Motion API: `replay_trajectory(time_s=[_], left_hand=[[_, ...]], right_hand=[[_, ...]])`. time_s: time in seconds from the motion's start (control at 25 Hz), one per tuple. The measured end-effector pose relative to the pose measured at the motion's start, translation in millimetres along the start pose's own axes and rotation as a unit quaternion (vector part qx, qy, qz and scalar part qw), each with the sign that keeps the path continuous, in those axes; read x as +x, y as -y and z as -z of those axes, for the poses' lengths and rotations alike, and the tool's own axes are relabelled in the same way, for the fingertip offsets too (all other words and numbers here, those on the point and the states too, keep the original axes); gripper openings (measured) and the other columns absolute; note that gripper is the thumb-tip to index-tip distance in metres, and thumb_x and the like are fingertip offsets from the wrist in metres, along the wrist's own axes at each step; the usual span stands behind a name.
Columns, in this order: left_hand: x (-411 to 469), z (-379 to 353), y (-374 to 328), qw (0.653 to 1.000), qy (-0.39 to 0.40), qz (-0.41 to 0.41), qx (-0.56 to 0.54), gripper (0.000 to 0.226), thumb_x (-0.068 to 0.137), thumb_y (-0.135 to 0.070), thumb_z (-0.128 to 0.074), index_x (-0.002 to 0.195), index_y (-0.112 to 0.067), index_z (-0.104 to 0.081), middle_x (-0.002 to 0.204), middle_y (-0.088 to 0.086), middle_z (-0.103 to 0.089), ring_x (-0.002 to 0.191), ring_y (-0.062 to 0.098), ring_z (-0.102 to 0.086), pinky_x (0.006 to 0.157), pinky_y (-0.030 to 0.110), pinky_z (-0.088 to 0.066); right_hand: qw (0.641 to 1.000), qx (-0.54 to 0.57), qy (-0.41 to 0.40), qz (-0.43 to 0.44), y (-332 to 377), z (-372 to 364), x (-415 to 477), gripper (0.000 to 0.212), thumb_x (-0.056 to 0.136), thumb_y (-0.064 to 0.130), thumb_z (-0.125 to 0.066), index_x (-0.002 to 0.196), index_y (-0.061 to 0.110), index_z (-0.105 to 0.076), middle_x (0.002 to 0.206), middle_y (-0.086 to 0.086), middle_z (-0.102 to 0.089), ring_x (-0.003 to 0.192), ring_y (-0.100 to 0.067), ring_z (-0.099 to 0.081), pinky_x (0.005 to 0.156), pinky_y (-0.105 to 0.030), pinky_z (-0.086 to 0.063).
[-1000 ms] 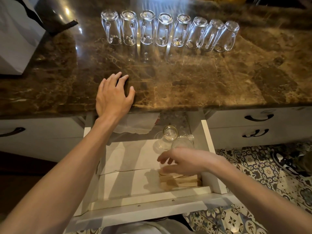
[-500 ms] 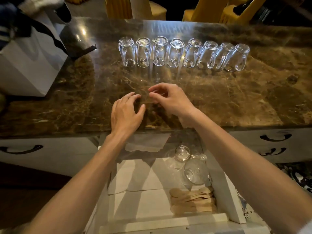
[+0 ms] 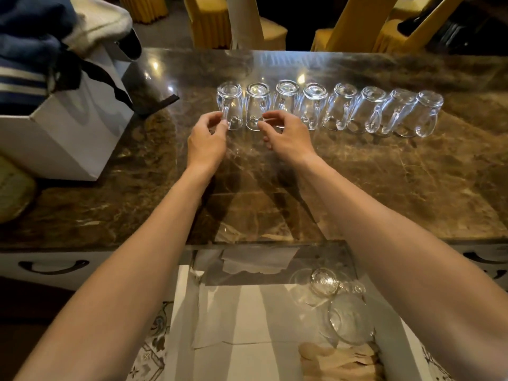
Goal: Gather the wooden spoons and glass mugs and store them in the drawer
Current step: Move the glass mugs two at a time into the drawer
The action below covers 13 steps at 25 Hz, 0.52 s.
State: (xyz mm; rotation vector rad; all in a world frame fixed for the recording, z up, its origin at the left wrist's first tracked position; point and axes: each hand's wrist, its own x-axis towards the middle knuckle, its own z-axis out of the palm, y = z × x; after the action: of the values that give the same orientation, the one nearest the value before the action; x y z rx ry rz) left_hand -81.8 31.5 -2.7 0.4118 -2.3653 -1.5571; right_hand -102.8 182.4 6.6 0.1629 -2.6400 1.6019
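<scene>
DRAWER HALF-STOCKED, MUGS WAITING: Nearest the camera, the open white paper-lined drawer (image 3: 187, 325) already holds a stack of pale wooden spoons (image 3: 341, 361) at its near right. Just beyond them lie two clear glass mugs (image 3: 349, 323). Bare lining shows across the drawer's left half, which looks like ample room for more. The polished brown marble countertop (image 3: 384, 188) overhangs the drawer's far end, an edge any mug must clear on the way down. A broad open stretch of stone lies between that edge and the hands. The left hand (image 3: 206, 138) curls at the leftmost mug (image 3: 230, 105) and the right hand (image 3: 286, 136) at the second mug (image 3: 257, 105), fingertips at the handles. Whether either has closed its grip cannot be told. Both mugs belong to a row of eight upturned glass mugs (image 3: 368, 111) standing side by side and touching, none yet stored, so most of the job appears to remain. A white paper bag with black handles (image 3: 68, 127) crowds the left, while the right of the stone lies open.
</scene>
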Motion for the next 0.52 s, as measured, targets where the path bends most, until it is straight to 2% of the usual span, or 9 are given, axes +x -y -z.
replay_trajectory(time_s=[0.16,0.28,0.4,0.52], left_hand=[[20.4,-4.6,5.6,1.0,0.005,0.02,-0.022,0.032,0.095,-0.024,-0.049,0.125,-0.015,-0.056,0.119,-0.001,-0.061,0.103,0.008,-0.056,0.092,0.025,-0.046],[29.6,-7.7,9.0,0.999,0.016,0.017,-0.024,0.029,0.095,-0.025,-0.051,0.121,-0.015,-0.058,0.112,-0.003,-0.063,0.099,0.007,-0.057,0.081,0.016,-0.045],[34.5,-10.8,9.6,0.999,0.02,-0.024,0.01,0.028,0.093,-0.023,-0.055,0.118,-0.013,-0.061,0.108,-0.004,-0.064,0.094,0.002,-0.056,0.072,0.005,-0.043],[36.5,-11.4,8.9,0.998,0.015,-0.053,0.025,0.028,0.089,-0.022,-0.061,0.115,-0.011,-0.063,0.105,-0.001,-0.067,0.092,0.003,-0.059,0.078,0.011,-0.047]], right_hand=[[0.995,-0.079,-0.065,0.007,-2.1,-4.4,16.1,0.028,0.09,0.027,-0.06,0.113,0.012,-0.06,0.108,-0.002,-0.067,0.1,-0.015,-0.062,0.087,-0.027,-0.048],[0.989,-0.123,-0.084,-0.01,-2.2,-9.6,25.3,0.026,0.09,0.028,-0.06,0.111,0.013,-0.061,0.107,-0.003,-0.068,0.1,-0.017,-0.061,0.088,-0.03,-0.049],[0.984,-0.154,-0.081,-0.026,-2.1,-12.0,31.7,0.026,0.089,0.031,-0.061,0.109,0.014,-0.063,0.106,-0.003,-0.068,0.1,-0.018,-0.061,0.087,-0.03,-0.048],[0.982,-0.164,-0.082,-0.039,-1.3,-14.9,34.2,0.022,0.087,0.032,-0.064,0.102,0.016,-0.068,0.104,-0.003,-0.07,0.099,-0.018,-0.062,0.083,-0.028,-0.046]])
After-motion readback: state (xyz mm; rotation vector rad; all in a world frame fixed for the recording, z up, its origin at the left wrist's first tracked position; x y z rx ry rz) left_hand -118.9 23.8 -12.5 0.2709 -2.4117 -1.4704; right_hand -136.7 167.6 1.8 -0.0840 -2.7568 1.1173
